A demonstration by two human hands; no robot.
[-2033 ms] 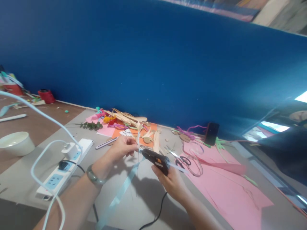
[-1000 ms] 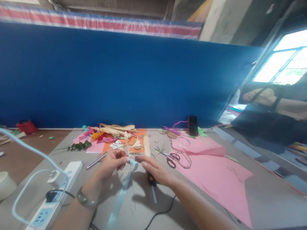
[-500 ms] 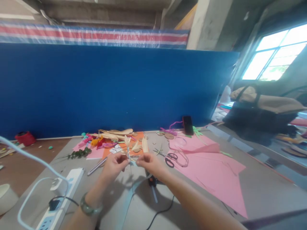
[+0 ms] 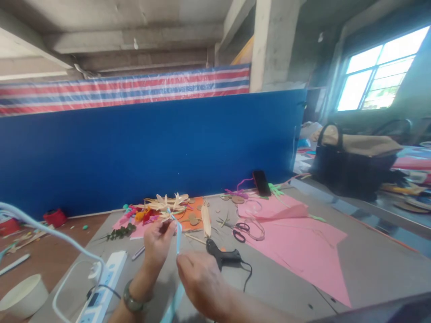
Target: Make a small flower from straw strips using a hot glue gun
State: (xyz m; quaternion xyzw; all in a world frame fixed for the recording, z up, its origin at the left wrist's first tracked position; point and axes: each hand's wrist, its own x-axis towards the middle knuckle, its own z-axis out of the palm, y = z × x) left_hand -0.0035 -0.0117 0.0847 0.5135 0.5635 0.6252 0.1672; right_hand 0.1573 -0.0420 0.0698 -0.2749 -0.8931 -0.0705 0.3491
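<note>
My left hand (image 4: 157, 242) is closed in a pinch just below a flower of pale, dry husk-like petals (image 4: 168, 204); its stem is mostly hidden by the fingers. A light blue ribbon (image 4: 178, 237) runs from the base of the petals down to my right hand (image 4: 204, 278). That hand is closed round the ribbon, and the loose tail hangs below it toward the table's near edge. Beside my right hand a black glue gun (image 4: 224, 256) lies on the table, its cord trailing. A pale husk strip (image 4: 206, 217) lies beyond the gun's nozzle.
Scissors (image 4: 240, 232) and pink paper sheets (image 4: 296, 246) lie to the right. A phone (image 4: 261, 183) leans against the blue partition (image 4: 168, 148). On the left are a white power strip (image 4: 109, 278), a green leafy sprig (image 4: 121, 232) and a white bowl (image 4: 27, 294).
My right hand has moved down and toward me, stretching the ribbon away from my left hand. The glue gun, earlier mostly covered by my right hand, now shows. The view has tilted upward.
</note>
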